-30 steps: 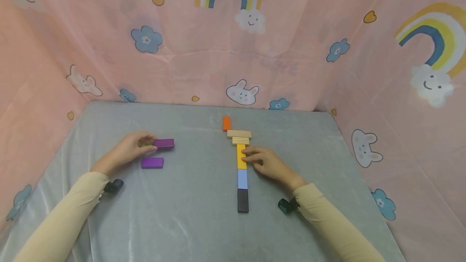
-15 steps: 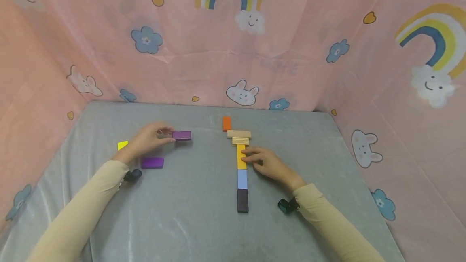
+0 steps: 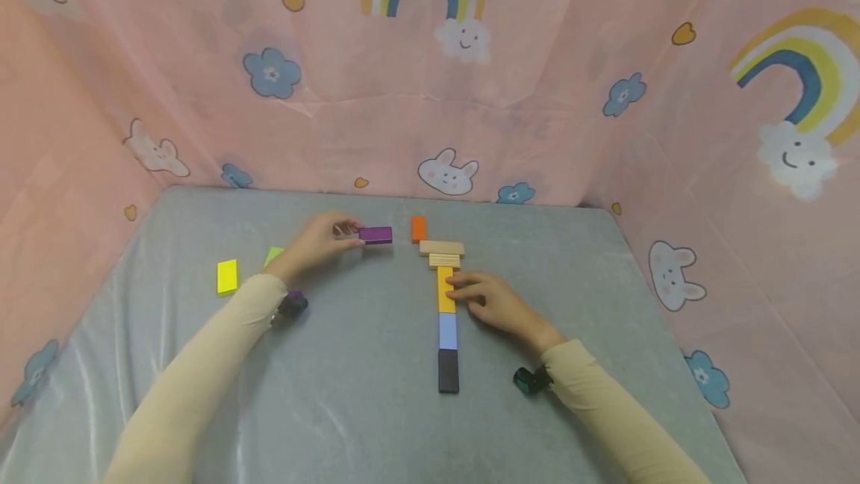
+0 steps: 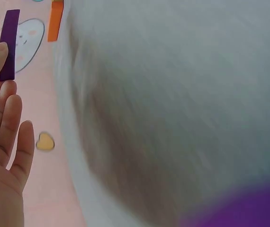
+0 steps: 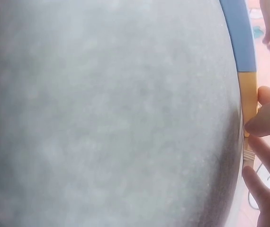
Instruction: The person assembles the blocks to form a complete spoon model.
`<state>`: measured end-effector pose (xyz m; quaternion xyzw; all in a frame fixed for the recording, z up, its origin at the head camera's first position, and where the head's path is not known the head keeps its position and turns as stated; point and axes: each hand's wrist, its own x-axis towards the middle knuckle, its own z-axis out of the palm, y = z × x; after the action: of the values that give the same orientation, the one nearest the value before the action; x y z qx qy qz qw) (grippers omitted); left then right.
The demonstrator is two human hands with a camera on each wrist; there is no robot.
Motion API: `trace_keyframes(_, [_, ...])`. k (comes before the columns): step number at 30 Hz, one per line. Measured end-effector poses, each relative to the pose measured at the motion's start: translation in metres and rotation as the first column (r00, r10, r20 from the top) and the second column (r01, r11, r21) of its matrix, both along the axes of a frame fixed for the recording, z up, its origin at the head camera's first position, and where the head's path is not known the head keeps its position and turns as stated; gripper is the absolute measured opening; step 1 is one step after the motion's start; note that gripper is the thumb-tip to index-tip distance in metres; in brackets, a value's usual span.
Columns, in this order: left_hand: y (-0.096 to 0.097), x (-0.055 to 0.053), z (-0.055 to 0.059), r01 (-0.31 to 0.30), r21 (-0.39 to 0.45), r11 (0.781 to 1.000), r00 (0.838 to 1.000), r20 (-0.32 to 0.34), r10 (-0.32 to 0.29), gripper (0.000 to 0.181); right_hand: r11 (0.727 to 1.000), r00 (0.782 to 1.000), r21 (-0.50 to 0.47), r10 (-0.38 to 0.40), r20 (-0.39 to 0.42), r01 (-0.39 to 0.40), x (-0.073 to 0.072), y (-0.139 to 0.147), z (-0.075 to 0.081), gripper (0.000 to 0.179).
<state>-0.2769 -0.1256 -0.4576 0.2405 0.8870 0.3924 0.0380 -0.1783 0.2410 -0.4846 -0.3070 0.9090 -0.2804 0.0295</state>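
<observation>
My left hand [image 3: 319, 243] pinches one end of a purple block [image 3: 376, 235] between thumb and fingers, just left of the orange block [image 3: 419, 228]. In the left wrist view the thumb lies against the purple block [image 4: 10, 45]. My right hand [image 3: 500, 303] rests relaxed fingertips on the yellow-orange block [image 3: 445, 297]. That block sits in a line with a light blue block [image 3: 447, 330] and a black block [image 3: 449, 371] on its near side. Beyond it lie a ridged tan piece [image 3: 444, 261] and a tan plank [image 3: 441, 248] set crosswise.
A bright yellow block [image 3: 227, 277] lies at the left on the grey cloth [image 3: 363, 394]. A green block [image 3: 273, 254] and another purple block [image 3: 295, 294] are partly hidden by the left arm. Pink patterned curtains [image 3: 322, 140] surround the table's back and sides.
My left hand has carried the purple block rightward and away from me, toward the orange block, uncovering the yellow block at left. The right hand has stayed in place.
</observation>
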Motion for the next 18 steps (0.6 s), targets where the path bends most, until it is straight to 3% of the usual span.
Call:
trace_keyframes(12, [0.057,-0.026,-0.011,0.032,-0.026,0.999,0.999,0.015,-0.032,0.035,1.0,1.0,-0.005,0.004,0.018,-0.004,0.0,-0.002,0.0,0.037])
trace_keyframes(18, [0.084,-0.033,-0.016,0.013,-0.071,0.997,1.0,-0.026,-0.015,0.033,1.0,1.0,-0.009,-0.003,0.025,0.004,-0.001,-0.001,0.0,0.037])
